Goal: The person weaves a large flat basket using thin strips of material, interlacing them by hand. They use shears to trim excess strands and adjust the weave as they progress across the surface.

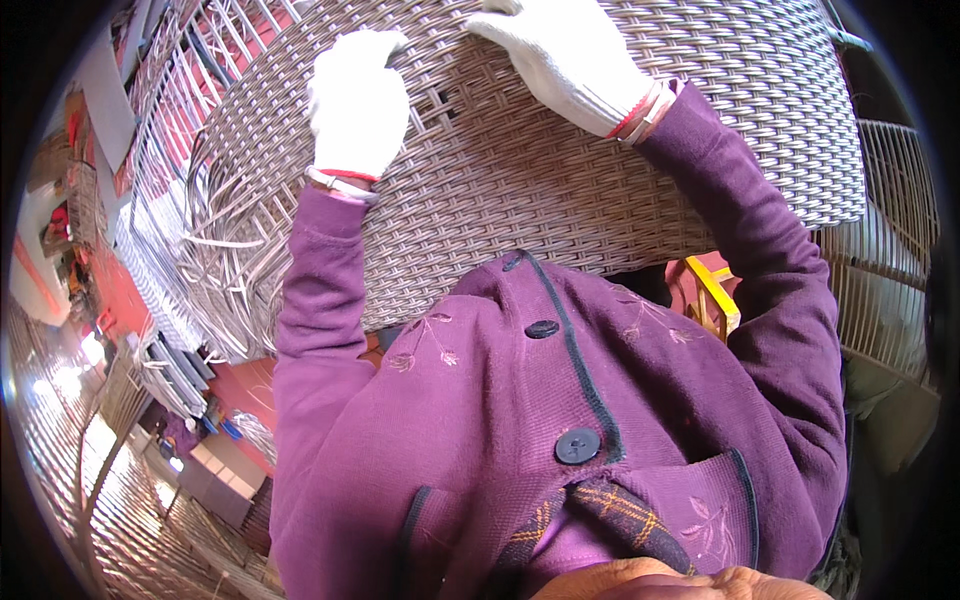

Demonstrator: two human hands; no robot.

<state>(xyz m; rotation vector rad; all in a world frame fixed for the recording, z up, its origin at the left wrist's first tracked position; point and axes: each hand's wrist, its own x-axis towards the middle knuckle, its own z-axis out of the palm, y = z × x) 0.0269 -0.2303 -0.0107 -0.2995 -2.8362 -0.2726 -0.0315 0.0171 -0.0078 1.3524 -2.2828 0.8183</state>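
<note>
A large grey-brown woven wicker panel [600,190] curves across the space in front of me. My left hand [360,105], in a white knit glove, rests against it with the fingers curled under. Bright light washes out the glove, so whatever the fingers hold is hidden. My right hand [565,65], gloved likewise, lies over the panel farther right. Its thumb and a finger come close together near the top edge of the view, and nothing can be made out between them. A small dark gap [437,106] in the weave lies between the hands.
Loose wicker strands [235,235] hang off the panel's left side, near a partly woven frame [170,130]. A yellow-edged piece [712,292] shows beneath the panel by my right arm. Another slatted wicker piece [890,250] stands at the right, and a cardboard box [222,468] lies lower left.
</note>
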